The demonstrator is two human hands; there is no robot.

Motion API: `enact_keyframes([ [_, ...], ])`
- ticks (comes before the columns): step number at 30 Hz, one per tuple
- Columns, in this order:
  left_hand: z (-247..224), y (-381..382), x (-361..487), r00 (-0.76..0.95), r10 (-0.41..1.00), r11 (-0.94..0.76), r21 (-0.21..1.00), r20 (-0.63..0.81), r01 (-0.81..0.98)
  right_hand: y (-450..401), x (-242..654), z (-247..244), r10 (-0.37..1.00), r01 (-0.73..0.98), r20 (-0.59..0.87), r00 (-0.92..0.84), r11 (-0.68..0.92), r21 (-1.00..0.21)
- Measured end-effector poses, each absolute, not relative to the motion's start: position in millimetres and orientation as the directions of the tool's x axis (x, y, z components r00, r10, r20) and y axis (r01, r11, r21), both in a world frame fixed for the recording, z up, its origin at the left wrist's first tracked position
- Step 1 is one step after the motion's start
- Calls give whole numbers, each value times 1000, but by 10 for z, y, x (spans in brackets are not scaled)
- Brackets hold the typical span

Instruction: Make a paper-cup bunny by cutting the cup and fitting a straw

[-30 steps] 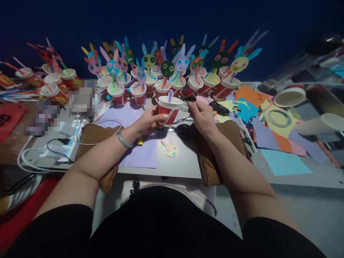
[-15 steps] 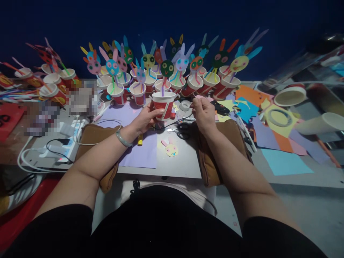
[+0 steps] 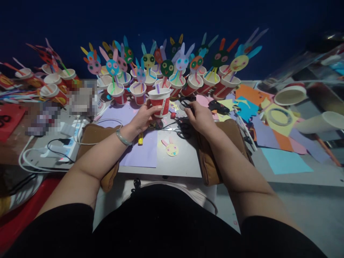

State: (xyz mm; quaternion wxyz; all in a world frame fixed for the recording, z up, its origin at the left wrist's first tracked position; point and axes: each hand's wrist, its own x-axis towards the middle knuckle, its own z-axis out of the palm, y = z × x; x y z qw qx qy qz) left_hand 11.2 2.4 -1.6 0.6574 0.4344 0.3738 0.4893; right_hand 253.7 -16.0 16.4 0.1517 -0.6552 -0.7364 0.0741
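Note:
My left hand (image 3: pixel 142 118) grips a red and white paper cup (image 3: pixel 162 107) by its side, with the cup tilted slightly. My right hand (image 3: pixel 200 116) is closed, its fingertips at a dark looped thing (image 3: pixel 185 101) whose kind I cannot make out. Below, between the hands, lie black-handled scissors (image 3: pixel 184 132). Nearer to me a yellow paper rabbit face (image 3: pixel 172 149) with pink ears rests on the table. A small yellow stick (image 3: pixel 140 139) is under my left wrist, on a purple paper sheet (image 3: pixel 142 156).
Behind stand several cups with paper rabbit heads on bent straws (image 3: pixel 182 62). Brown cushions (image 3: pixel 223 150) lie under my forearms. A power strip (image 3: pixel 72 143) with cables is at left. Coloured paper (image 3: pixel 286 161), a tape roll (image 3: pixel 278 117) and a black glue gun (image 3: pixel 217 106) are at right.
The cup in my left hand has shifted slightly left and tilted. My right hand has moved down and a little left, reaching the dark looped thing; pink paper behind it shows more.

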Motion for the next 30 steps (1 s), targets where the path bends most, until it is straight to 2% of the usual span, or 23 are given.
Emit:
enact_keyframes([
  [6,-46,34,94,282,958,142,947,-58,-287,-167,2623,305,987,987,-36,-158,158,-17],
  [12,-6,-6,104,305,951,136,962,-59,-237,-226,2651,355,956,953,-163,-243,267,145],
  [16,-44,8,104,294,956,65,979,-5,-194,-232,2675,317,947,932,-173,-270,302,201],
  [21,-192,106,84,249,957,-142,989,147,-38,-209,2713,254,953,922,-138,-270,297,247],
  [30,-145,31,87,276,922,-305,949,271,85,-252,2647,313,953,935,-164,-254,285,211],
])
